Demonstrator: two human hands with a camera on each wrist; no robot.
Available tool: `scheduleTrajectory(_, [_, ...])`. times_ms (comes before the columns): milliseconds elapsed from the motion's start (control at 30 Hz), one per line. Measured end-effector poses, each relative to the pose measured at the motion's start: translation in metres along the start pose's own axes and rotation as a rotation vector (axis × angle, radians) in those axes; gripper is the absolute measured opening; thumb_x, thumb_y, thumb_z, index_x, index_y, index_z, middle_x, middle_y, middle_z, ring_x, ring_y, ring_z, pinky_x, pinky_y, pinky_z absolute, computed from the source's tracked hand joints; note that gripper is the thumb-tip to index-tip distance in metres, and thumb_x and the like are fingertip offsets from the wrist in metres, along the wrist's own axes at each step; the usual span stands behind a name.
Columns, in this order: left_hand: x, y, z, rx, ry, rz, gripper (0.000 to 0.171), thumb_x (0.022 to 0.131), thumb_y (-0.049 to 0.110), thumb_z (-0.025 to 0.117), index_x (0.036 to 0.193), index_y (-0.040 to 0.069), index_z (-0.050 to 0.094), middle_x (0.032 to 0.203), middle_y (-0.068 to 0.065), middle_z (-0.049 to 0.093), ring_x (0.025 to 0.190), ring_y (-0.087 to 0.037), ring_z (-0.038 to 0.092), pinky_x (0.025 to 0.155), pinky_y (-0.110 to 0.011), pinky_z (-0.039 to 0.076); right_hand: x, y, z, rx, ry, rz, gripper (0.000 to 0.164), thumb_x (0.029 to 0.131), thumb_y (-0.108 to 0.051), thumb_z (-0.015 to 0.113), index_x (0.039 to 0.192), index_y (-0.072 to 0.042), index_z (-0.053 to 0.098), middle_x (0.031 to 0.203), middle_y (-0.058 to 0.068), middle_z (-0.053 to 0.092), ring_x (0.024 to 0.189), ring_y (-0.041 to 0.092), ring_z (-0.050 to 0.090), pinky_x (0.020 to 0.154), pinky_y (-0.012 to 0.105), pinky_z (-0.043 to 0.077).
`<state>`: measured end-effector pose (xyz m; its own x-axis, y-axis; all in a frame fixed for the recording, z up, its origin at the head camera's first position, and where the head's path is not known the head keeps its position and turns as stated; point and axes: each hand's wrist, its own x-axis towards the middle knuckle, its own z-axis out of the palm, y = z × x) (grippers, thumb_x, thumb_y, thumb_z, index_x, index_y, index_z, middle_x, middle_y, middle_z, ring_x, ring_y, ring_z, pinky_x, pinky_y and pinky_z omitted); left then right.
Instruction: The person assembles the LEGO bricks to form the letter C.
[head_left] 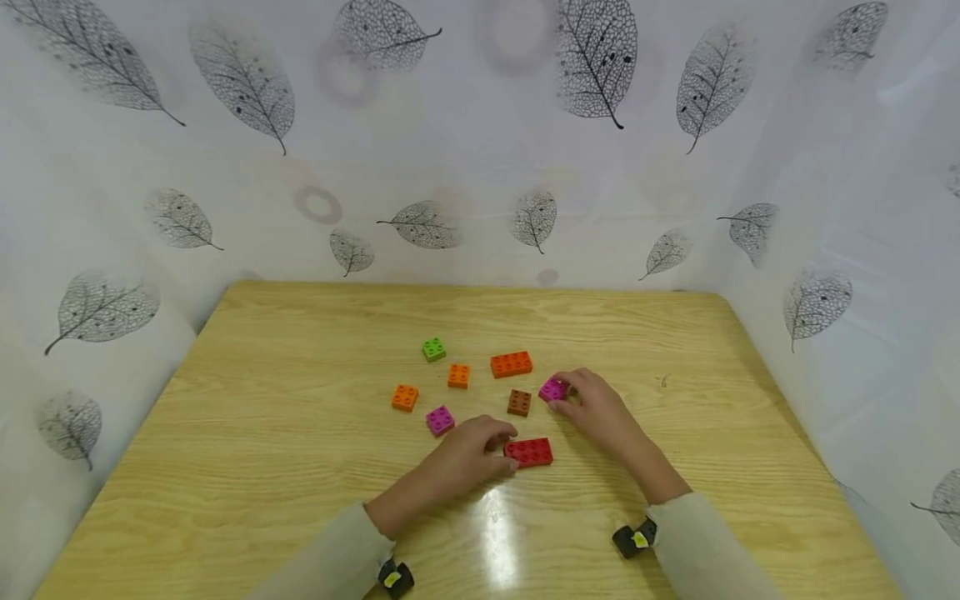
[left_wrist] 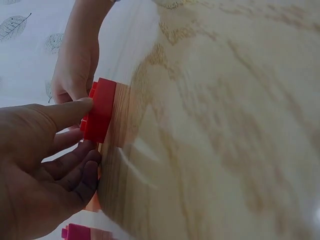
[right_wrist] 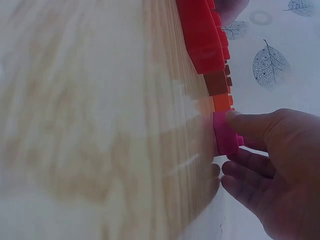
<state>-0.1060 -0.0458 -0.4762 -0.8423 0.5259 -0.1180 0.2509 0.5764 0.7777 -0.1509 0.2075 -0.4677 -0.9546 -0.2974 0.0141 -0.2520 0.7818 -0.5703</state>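
My left hand (head_left: 469, 451) holds the left end of a long red toy brick (head_left: 531, 452) between thumb and fingers, with the brick lying on the table. In the left wrist view the thumb lies against the red brick (left_wrist: 101, 111). My right hand (head_left: 597, 410) pinches a magenta square brick (head_left: 552, 389) farther back and to the right. The right wrist view shows the thumb on one side of that magenta brick (right_wrist: 225, 134), which sits at the table surface. Between the hands lies a brown brick (head_left: 519, 402). Left of my left hand is another magenta brick (head_left: 440, 421).
A long orange-red brick (head_left: 512, 364) lies behind the brown one. Two orange bricks, one nearer (head_left: 405, 397) and one farther (head_left: 459, 376), and a green brick (head_left: 433, 349) lie to the left. The wooden table (head_left: 285, 358) meets a leaf-printed curtain (head_left: 465, 150) on three sides.
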Motion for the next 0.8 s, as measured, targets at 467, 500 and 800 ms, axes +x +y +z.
scheduleTrajectory(467, [-0.005, -0.002, -0.005, 0.054, -0.021, 0.02, 0.033, 0.092, 0.031, 0.074, 0.121, 0.016, 0.071, 0.117, 0.003, 0.069, 0.109, -0.014, 0.06, 0.097, -0.036, 0.049, -0.002, 0.002, 0.006, 0.006, -0.004, -0.004, 0.039, 0.092, -0.016, 0.074, 0.128, -0.005, 0.065, 0.11, 0.008, 0.064, 0.097, 0.021, 0.06, 0.085, 0.04, 0.052])
scheduleTrajectory(500, [-0.005, -0.002, -0.005, 0.056, -0.021, 0.014, 0.033, 0.092, 0.031, 0.074, 0.122, 0.017, 0.071, 0.118, 0.003, 0.069, 0.111, -0.014, 0.06, 0.098, -0.037, 0.049, -0.002, 0.001, 0.006, 0.011, -0.004, -0.005, 0.039, 0.092, -0.016, 0.074, 0.128, -0.005, 0.065, 0.109, 0.008, 0.064, 0.096, 0.02, 0.059, 0.084, 0.04, 0.051])
scheduleTrajectory(800, [-0.016, -0.01, -0.012, 0.024, 0.002, 0.004, 0.032, 0.094, 0.03, 0.071, 0.124, 0.017, 0.069, 0.118, 0.005, 0.067, 0.11, -0.013, 0.06, 0.097, -0.037, 0.049, -0.009, -0.004, 0.007, 0.03, -0.016, -0.012, 0.038, 0.091, -0.013, 0.075, 0.127, -0.006, 0.066, 0.11, 0.008, 0.065, 0.097, 0.021, 0.06, 0.084, 0.04, 0.052])
